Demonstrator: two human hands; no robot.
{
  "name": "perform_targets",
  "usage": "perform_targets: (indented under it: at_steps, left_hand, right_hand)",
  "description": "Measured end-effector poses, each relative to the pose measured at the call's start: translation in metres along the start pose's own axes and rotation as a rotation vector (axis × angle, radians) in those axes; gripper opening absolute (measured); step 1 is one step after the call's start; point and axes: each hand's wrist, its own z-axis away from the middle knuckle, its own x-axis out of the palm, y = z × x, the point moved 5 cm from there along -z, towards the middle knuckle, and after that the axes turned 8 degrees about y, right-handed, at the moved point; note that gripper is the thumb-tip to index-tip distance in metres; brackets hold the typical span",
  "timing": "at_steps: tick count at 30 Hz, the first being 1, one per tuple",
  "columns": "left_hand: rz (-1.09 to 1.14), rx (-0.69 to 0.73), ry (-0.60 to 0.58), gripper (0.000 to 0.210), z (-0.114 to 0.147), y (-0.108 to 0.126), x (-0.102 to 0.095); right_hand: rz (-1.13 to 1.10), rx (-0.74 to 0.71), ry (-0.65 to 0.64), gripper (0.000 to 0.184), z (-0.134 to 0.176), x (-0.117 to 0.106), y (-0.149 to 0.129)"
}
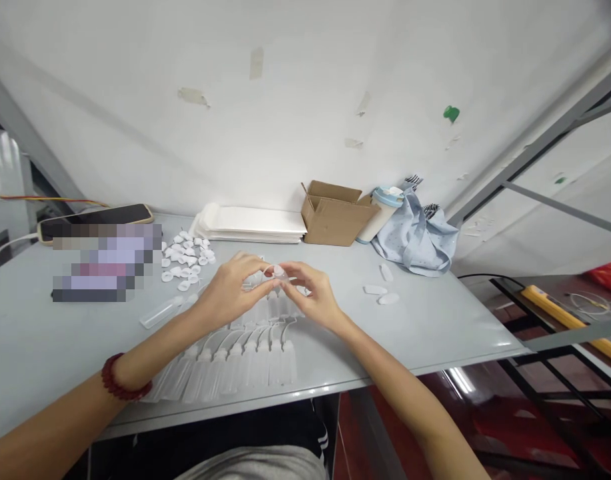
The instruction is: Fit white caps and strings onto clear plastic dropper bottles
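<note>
Both hands meet over the middle of the surface (425,333); the left hand (230,293) and the right hand (312,297) come together fingertip to fingertip, each grip pinching one small clear bottle (275,272) between them — held up off the surface, probably so the fingers can work at its neck from both sides. Just beneath, a row of clear bottles (235,360) lies side by side near the front edge, necks pointing away from the person, likely kept in line so each is easy to pick; roughly ten, though the clear plastic blurs the count. One more clear tube (162,312) lies apart to the left. Behind the left hand sits a scatter of white caps (185,260) — about two dozen, too small to count exactly — within easy reach; three white pieces (380,290) lie to the right. At the back: a stack of white sheets (250,223), one cardboard box (335,213), one cup (382,213), a blue cloth (415,240); far left, one phone (95,219). A red bead bracelet (120,380) circles the left wrist.
</note>
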Motion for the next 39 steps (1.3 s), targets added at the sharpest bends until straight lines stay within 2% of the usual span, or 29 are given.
perform_targets:
  at_steps: [2,4,7,9,12,15,20,23,26,28,32,36,39]
  left_hand:
    - [-0.01,0.022,0.03,0.02,0.0,0.002,-0.001]
    - [-0.019,0.102,0.102,0.017,0.0,0.007,-0.005]
    - [-0.037,0.261,0.186,0.016,0.001,0.016,-0.01]
    - [-0.05,0.352,0.166,0.021,0.002,0.02,-0.009]
    - [-0.073,0.445,0.122,0.033,0.005,0.023,-0.005]
    - [-0.097,0.468,0.089,0.042,0.006,0.021,-0.003]
    - [-0.127,0.453,0.038,0.039,0.007,0.022,-0.002]
    - [-0.114,0.461,-0.048,0.036,0.007,0.028,0.0]
    - [-0.049,0.426,-0.183,0.035,0.007,0.037,0.004]
    - [0.0,0.401,-0.283,0.033,0.01,0.045,0.009]
    - [0.039,0.384,-0.455,0.028,0.025,0.062,0.024]
    - [-0.007,0.289,-0.547,0.03,0.043,0.07,0.045]
    - [-0.074,0.191,-0.615,0.027,0.056,0.071,0.057]
  right_hand:
    - [-0.186,0.184,-0.008,0.028,-0.002,0.0,0.005]
    - [-0.346,0.319,-0.02,0.031,-0.004,-0.001,0.008]
    - [-0.514,0.462,-0.038,0.033,-0.006,0.0,0.008]
    - [-0.602,0.522,-0.051,0.033,-0.006,0.001,0.008]
    - [-0.693,0.565,-0.075,0.032,-0.006,0.004,0.008]
    - [-0.708,0.593,-0.101,0.032,-0.005,0.006,0.011]
    - [-0.73,0.535,-0.2,0.027,-0.004,0.007,0.008]
    - [-0.698,0.526,-0.303,0.021,-0.005,0.003,0.007]
    - [-0.549,0.53,-0.348,0.016,-0.007,-0.008,0.012]
    - [-0.429,0.521,-0.304,0.015,-0.011,-0.02,0.018]
    - [-0.281,0.489,-0.129,0.022,-0.02,-0.05,0.029]
    - [-0.19,0.463,0.021,0.023,-0.025,-0.076,0.034]
    - [-0.151,0.449,0.088,0.023,-0.027,-0.087,0.033]
